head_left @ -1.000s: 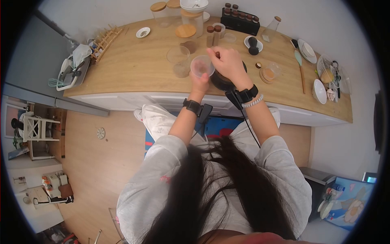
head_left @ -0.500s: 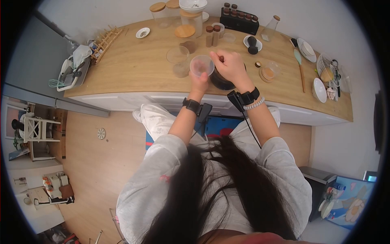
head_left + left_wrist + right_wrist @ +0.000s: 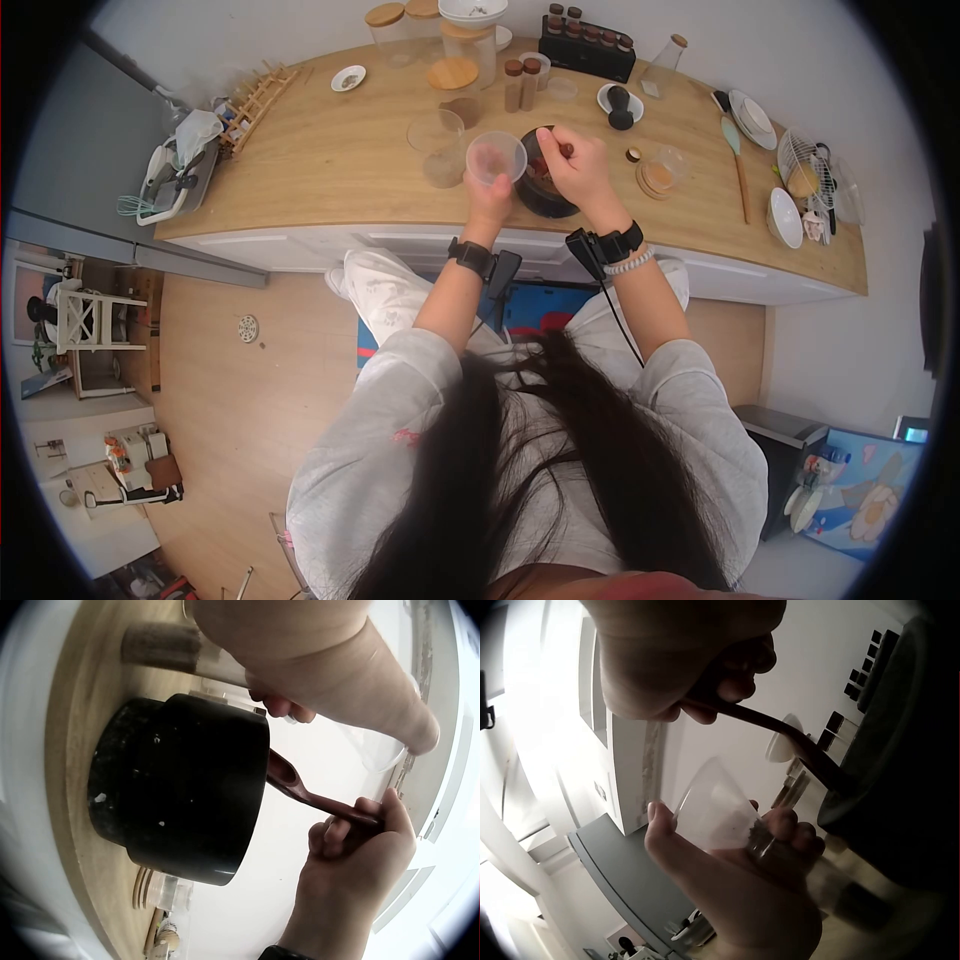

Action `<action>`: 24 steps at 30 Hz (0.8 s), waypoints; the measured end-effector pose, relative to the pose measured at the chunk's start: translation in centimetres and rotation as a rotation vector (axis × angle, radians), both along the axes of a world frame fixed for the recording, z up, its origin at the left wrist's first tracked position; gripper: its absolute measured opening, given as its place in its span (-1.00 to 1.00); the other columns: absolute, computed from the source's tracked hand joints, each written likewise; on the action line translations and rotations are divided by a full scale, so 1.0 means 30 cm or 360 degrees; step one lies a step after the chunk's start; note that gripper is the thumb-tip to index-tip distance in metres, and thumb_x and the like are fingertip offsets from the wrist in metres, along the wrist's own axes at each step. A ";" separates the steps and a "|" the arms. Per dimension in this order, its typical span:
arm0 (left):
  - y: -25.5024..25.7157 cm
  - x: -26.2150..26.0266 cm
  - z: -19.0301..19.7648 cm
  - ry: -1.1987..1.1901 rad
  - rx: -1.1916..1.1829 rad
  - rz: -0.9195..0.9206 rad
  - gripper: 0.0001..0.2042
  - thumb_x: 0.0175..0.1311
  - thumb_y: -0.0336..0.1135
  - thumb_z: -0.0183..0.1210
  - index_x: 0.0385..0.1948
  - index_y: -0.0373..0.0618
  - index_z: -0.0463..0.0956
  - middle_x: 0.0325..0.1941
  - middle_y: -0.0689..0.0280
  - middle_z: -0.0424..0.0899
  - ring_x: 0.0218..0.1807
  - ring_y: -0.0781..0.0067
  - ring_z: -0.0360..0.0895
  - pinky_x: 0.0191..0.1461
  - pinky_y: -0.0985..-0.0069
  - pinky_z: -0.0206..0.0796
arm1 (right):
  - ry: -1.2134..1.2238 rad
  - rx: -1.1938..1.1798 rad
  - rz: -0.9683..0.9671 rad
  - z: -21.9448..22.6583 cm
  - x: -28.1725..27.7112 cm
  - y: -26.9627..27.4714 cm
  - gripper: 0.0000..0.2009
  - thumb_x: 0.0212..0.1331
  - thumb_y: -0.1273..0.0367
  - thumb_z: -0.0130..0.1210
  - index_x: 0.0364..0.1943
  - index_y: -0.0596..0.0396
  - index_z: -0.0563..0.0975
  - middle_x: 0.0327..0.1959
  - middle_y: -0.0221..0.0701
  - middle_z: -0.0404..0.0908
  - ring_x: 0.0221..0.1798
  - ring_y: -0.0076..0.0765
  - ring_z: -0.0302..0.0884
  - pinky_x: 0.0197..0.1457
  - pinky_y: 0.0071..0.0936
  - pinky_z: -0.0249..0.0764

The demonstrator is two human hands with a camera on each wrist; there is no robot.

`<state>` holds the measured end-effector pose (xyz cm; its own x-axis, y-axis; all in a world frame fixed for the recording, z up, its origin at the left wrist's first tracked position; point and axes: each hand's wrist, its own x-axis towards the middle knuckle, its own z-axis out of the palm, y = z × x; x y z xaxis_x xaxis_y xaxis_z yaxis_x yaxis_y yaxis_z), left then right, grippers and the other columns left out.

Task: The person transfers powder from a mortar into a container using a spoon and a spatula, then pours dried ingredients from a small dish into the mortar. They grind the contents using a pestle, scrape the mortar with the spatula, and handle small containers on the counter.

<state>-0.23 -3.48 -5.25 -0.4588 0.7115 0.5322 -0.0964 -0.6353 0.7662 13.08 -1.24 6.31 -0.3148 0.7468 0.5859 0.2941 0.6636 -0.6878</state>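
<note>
My left hand holds a translucent plastic funnel together with a slim glass jar below it. Dark powder fills the jar's lower end. In the right wrist view the thumb lies along the cone, and dark bits show at the funnel's neck. My right hand grips the handle of a reddish-brown spoon. The spoon's bowl dips at the mouth of a black mortar, which stands on the counter just right of the funnel. Most of the mortar's inside is hidden.
Left of the funnel stand clear containers. Behind are two brown-capped spice jars, a black spice rack and wooden-lidded canisters. To the right are a pestle on a white dish, a small clear cup and a spatula.
My right hand has moved right, away from the funnel and over the mortar, taking the spoon along. The left hand holds the funnel in almost the same place.
</note>
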 end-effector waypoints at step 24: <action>0.007 0.000 -0.013 -0.0082 -0.0015 -0.0065 -0.19 -0.15 0.33 0.23 -0.04 -0.22 0.25 -0.15 0.29 0.36 -0.16 0.44 0.40 -0.22 0.52 0.31 | 0.0301 -0.0053 0.0023 -0.089 0.099 -0.025 -0.72 0.23 0.38 0.03 -0.61 0.22 0.39 -0.71 -0.52 0.32 -0.59 -0.71 0.15 -0.55 -0.66 0.10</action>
